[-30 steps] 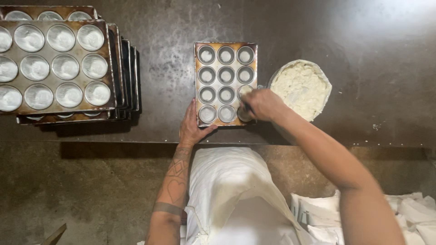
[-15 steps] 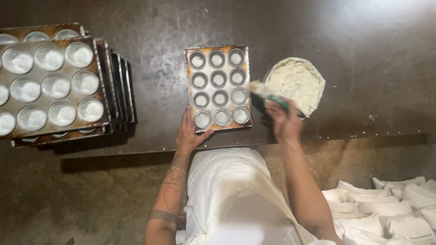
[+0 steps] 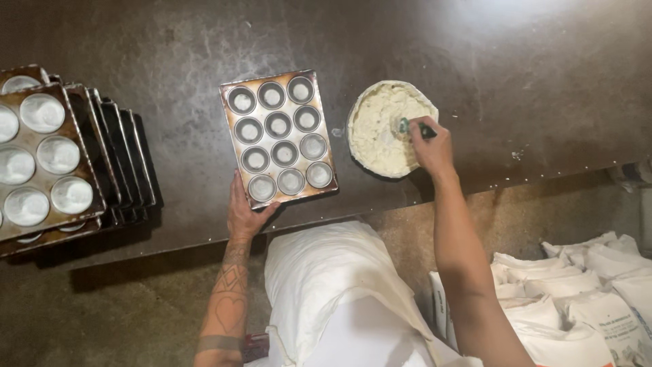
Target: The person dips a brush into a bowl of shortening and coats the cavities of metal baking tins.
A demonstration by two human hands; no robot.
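**Loading the scoop with batter**

The dark, mottled bench [image 3: 475, 61] carries it all. At nine o'clock sits a stack of filled tins [image 3: 47, 163]. My left hand [image 3: 246, 216] steadies the worn twelve-cup tin [image 3: 278, 137], fingers wrapped round its near edge. At three o'clock, my right hand [image 3: 432, 147] grips a green-handled scoop [image 3: 409, 126] in the lumpy, pale batter bowl [image 3: 388, 128]. Best to dig deep and lift level.

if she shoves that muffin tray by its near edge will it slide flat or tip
The muffin tray looks like rigid metal lying flat on the table, so it should probably slide flat rather than tip. Its cups seem nearly empty, so it is likely light. The left hand grips one corner, so a push may swivel it.
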